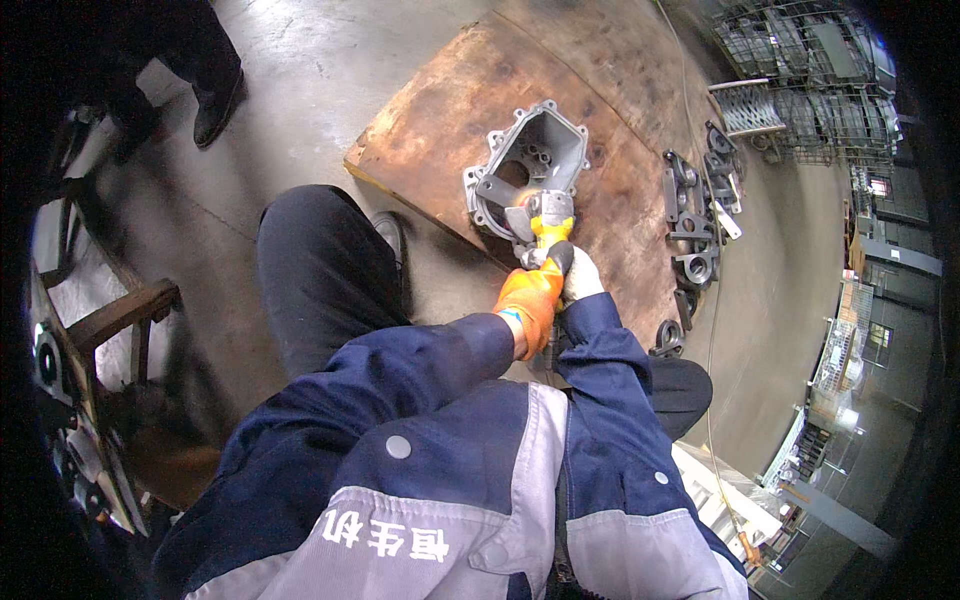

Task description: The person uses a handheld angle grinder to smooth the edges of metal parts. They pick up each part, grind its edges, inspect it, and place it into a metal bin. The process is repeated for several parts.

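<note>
Both hands are closed around a yellow angle grinder [552,230] with a grey metal head. My left hand [531,298], in an orange glove with dark fingertips, wraps its body. Close beside it, my right hand [582,277], in a white glove, also grips the tool and is partly hidden. The grinder's head lies over the near edge of a grey cast-metal housing [575,150]; a faint orange glow shows beside it. Hollow side up, the housing has a flanged rim with bolt lugs. I cannot tell exactly where the disc touches.
Under the housing lies a worn brown wooden board [430,120]. Several dark metal brackets [690,225] line its right side. A wooden frame [120,310] stands at the left. Another person's dark-clothed leg [205,70] shows at the upper left. Wire cages [830,80] stand at the far right.
</note>
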Motion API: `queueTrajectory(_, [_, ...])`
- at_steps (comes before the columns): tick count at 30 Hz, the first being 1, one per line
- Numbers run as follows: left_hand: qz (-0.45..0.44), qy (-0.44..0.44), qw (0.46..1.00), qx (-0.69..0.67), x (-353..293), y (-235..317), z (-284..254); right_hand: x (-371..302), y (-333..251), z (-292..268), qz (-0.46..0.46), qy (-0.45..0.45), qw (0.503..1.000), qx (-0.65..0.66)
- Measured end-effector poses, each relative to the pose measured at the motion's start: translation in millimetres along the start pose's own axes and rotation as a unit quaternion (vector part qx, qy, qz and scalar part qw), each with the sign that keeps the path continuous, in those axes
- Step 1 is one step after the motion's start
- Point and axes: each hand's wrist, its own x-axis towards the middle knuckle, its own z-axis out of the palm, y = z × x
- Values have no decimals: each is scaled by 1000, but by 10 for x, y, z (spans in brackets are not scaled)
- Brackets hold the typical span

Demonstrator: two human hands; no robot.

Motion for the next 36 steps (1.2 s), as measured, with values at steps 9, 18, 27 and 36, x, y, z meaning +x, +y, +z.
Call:
queueTrajectory(9, [37, -37, 998, 40, 194, -209, 202, 268, 199, -582, -155, 49, 904, -396])
queueTrajectory(18, [165, -324, 874, -321, -171, -98, 162, -905, -234, -282, -201, -68, 973, 84])
queueTrajectory(27, [-33, -472, 808, -352, -226, -18, 212, -1346, -495, -289, -106, -137, 981, 91])
queueTrajectory(36, [383, -338, 844, 162, -775, 284, 136, -863, -103, -512, -95, -96, 982, 133])
